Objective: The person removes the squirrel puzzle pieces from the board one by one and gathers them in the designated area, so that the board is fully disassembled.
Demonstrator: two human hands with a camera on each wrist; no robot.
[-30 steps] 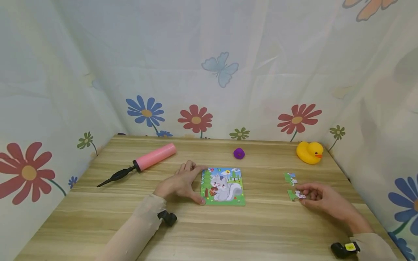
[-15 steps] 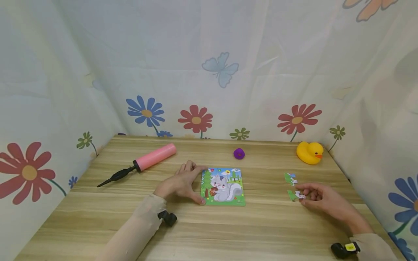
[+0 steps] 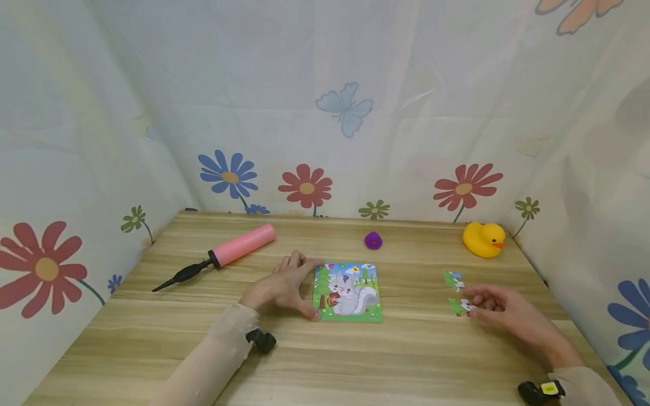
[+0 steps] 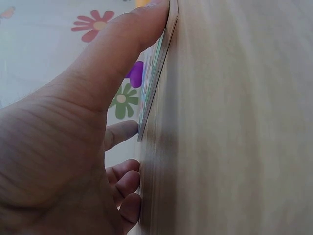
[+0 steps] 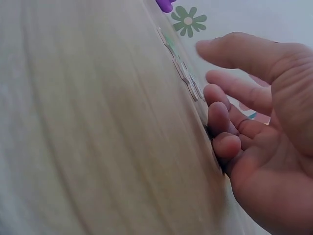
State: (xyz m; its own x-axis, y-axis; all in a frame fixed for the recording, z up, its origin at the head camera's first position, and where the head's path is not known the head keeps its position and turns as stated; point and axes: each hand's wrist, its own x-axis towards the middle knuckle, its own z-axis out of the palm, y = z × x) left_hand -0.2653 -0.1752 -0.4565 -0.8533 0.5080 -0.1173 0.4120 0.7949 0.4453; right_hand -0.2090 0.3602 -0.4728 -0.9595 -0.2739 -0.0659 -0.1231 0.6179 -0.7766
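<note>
A square picture puzzle (image 3: 347, 293) with a grey squirrel on it lies flat at mid-table. My left hand (image 3: 284, 287) rests at its left side, thumb on the near corner and index fingertip at the far corner. In the left wrist view the thumb lies over the edge of the puzzle (image 4: 155, 71). To the right lie two loose puzzle pieces, an upper piece (image 3: 453, 280) and a lower piece (image 3: 459, 307). Beside them is my right hand (image 3: 508, 313), holding nothing. Its thumb and index finger are apart and the other fingers bend loosely, close to the tabletop.
A pink hand pump (image 3: 244, 245) with a black handle lies at the left. Toward the back edge sit a small purple object (image 3: 373, 241) and a yellow rubber duck (image 3: 483, 239). A flowered cloth (image 3: 345, 129) hangs behind the wooden table (image 3: 355, 366).
My right thumb has drawn back slightly from the lower puzzle piece. The whole head view has shifted a little. The left hand and the puzzle stay in place.
</note>
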